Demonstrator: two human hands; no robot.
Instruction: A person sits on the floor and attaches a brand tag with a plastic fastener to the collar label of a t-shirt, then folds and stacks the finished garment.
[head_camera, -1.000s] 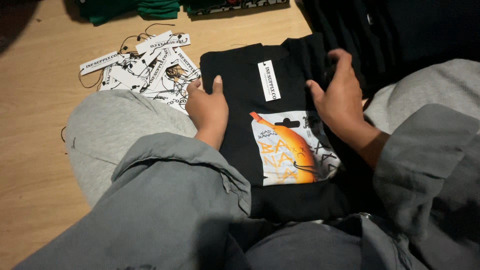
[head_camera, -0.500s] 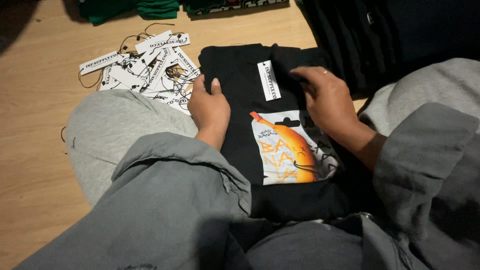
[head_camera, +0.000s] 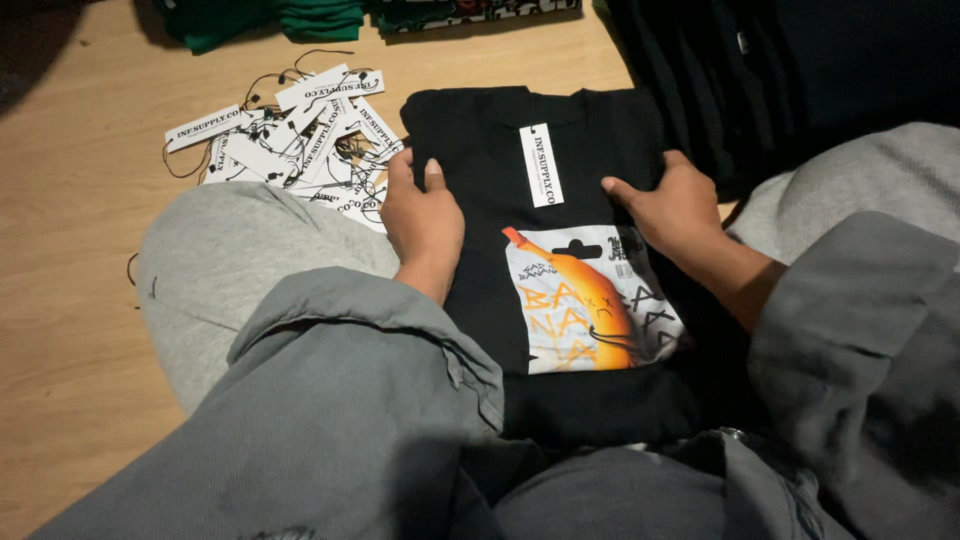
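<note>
A folded black T-shirt (head_camera: 480, 140) lies on the wooden floor between my knees, with an orange and white printed card (head_camera: 585, 300) on its front and a narrow white tag (head_camera: 541, 165) near the collar. My left hand (head_camera: 422, 218) grips the shirt's left edge, thumb on top. My right hand (head_camera: 672, 205) grips the right edge the same way, fingers curled over the fold. Both grey sleeves reach in from below.
A heap of white paper hang tags with black strings (head_camera: 285, 140) lies on the floor left of the shirt. Green folded garments (head_camera: 300, 18) sit at the top edge. A pile of black clothing (head_camera: 780, 70) fills the upper right. My grey-trousered knees flank the shirt.
My right hand has come down from the shirt's upper right and now holds the right edge; the shirt's top right part has been folded in flat. My left hand has barely moved.
</note>
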